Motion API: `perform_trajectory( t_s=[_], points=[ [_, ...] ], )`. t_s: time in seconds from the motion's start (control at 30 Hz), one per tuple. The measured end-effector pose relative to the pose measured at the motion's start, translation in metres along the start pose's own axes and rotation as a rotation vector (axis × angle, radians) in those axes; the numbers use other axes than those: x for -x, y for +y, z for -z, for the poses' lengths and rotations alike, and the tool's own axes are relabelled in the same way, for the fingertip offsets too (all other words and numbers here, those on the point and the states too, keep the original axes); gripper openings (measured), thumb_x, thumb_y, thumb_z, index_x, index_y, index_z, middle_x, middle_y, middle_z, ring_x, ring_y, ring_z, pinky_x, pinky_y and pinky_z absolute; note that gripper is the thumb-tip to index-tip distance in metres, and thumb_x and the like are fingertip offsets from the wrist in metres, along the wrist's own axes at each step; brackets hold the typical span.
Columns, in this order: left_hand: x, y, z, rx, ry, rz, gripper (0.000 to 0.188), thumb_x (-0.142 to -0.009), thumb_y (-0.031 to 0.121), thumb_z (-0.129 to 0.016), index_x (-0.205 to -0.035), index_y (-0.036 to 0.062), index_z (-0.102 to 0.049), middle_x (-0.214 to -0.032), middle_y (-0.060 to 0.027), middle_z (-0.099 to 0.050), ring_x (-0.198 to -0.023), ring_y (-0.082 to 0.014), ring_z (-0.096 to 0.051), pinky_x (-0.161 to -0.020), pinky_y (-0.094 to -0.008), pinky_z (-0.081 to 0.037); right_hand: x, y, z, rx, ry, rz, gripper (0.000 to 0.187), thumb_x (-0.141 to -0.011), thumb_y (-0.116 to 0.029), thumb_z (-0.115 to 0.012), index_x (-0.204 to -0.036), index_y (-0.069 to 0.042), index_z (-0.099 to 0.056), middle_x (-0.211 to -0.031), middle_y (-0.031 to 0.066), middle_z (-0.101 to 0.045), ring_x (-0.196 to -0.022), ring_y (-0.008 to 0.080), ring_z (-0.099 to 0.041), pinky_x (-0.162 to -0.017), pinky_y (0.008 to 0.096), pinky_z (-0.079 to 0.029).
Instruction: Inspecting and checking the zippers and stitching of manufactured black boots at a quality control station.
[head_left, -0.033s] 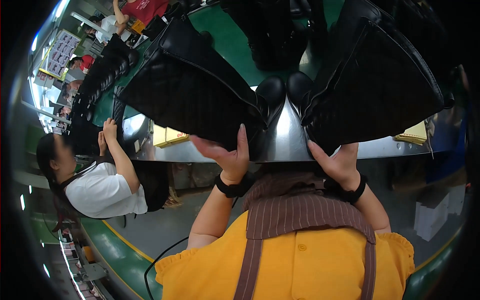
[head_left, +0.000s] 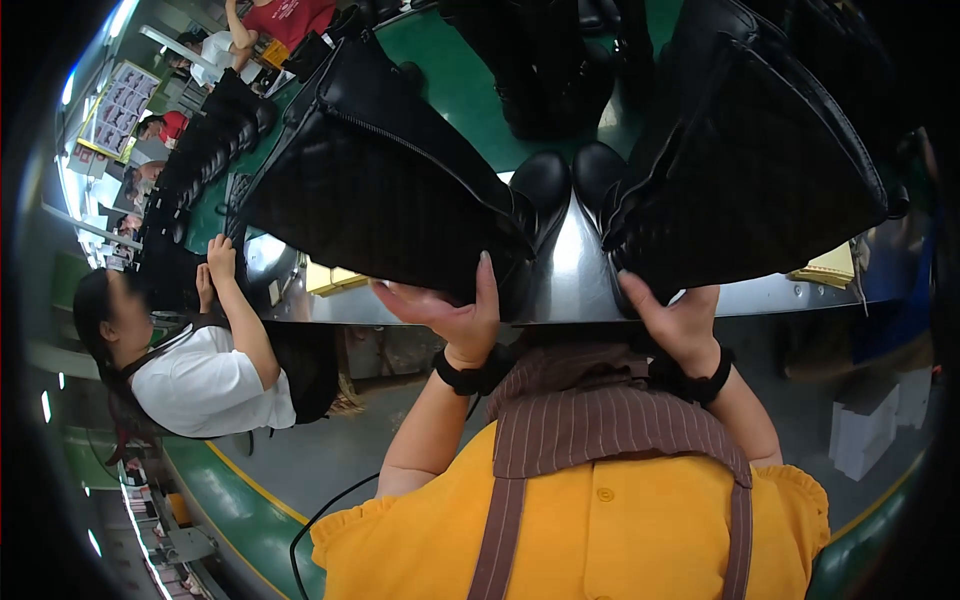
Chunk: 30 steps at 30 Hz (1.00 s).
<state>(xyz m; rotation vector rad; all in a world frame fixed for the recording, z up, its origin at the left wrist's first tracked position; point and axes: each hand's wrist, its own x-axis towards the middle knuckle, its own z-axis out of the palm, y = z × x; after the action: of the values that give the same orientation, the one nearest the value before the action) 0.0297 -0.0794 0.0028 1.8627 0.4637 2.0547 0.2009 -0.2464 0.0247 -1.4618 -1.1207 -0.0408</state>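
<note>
Bench [head_left: 566,285], metal-edged. On it: left boot [head_left: 390,190], black, just beyond the left grip [head_left: 462,320]; right boot [head_left: 750,185], black, just beyond the right grip [head_left: 682,325]. Left: palm upturned, thumb raised, apart from fingers. Right: thumb slanting forward, fingers partly hidden; clamped or not, cannot tell.

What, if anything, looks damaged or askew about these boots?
Nothing clearly stands out. The left boot and right boot stand side by side; their outward splay may be fisheye distortion. Their darkness could hide small damage.
</note>
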Motion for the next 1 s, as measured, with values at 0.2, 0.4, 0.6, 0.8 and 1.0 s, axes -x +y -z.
perform_trajectory(
  t_s=[0.2, 0.4, 0.6, 0.8, 1.0],
  points=[
    [0.012, -0.002, 0.013, -0.131, -0.059, 0.317, 0.052, -0.086, 0.011, -0.074, -0.126, -0.0078, -0.047, -0.122, -0.0180, -0.052, -0.107, -0.0242, -0.054, -0.089, -0.0334, -0.046, -0.002, 0.043, 0.028, 0.008, 0.319, -0.123, 0.017, -0.089, -0.008, -0.072, -0.101, 0.003, -0.068, -0.089, 0.0086, -0.072, -0.080, 0.0133, -0.063, -0.077, 0.0266, -0.048],
    [0.008, -0.005, -0.007, 0.015, -0.134, 0.408, 0.030, -0.099, 0.022, -0.058, -0.103, -0.0076, -0.064, -0.089, -0.0054, -0.067, -0.081, -0.0128, -0.058, -0.079, -0.0266, -0.046, -0.008, 0.062, 0.077, 0.035, 0.348, -0.174, 0.024, -0.092, -0.012, -0.069, -0.109, 0.004, -0.064, -0.100, 0.0063, -0.069, -0.088, 0.0130, -0.059, -0.083, 0.0255, -0.045],
    [0.018, -0.024, 0.006, 0.185, -0.190, 0.545, 0.045, -0.095, 0.034, -0.064, -0.115, -0.0063, -0.058, -0.104, -0.0085, -0.065, -0.095, -0.0162, -0.059, -0.085, -0.0294, -0.046, 0.022, 0.054, 0.091, 0.478, 0.535, 0.111, 0.053, -0.079, -0.015, -0.081, -0.120, 0.002, -0.052, -0.119, 0.0152, -0.053, -0.106, 0.0231, -0.052, -0.091, 0.0345, -0.042],
    [0.048, -0.033, 0.029, 0.178, -0.548, 0.754, 0.089, -0.068, 0.018, -0.091, -0.135, -0.0032, -0.037, -0.132, -0.0136, -0.049, -0.120, -0.0230, -0.050, -0.104, -0.0357, -0.040, 0.007, 0.003, 0.020, 0.123, -0.338, -0.116, 0.024, -0.085, -0.019, -0.072, -0.097, -0.001, -0.061, -0.081, 0.0092, -0.062, -0.070, 0.0251, -0.060, -0.073, 0.0346, -0.046],
    [0.036, -0.029, 0.022, 0.137, -0.660, 0.844, 0.065, -0.063, 0.011, -0.092, -0.115, -0.0027, -0.056, -0.109, -0.0104, -0.066, -0.098, -0.0186, -0.064, -0.088, -0.0299, -0.051, -0.011, 0.064, -0.075, -0.006, -0.558, -0.296, 0.027, -0.091, -0.026, -0.064, -0.102, -0.001, -0.065, -0.089, 0.0151, -0.068, -0.079, 0.0272, -0.066, -0.073, 0.0367, -0.051]
  ],
)
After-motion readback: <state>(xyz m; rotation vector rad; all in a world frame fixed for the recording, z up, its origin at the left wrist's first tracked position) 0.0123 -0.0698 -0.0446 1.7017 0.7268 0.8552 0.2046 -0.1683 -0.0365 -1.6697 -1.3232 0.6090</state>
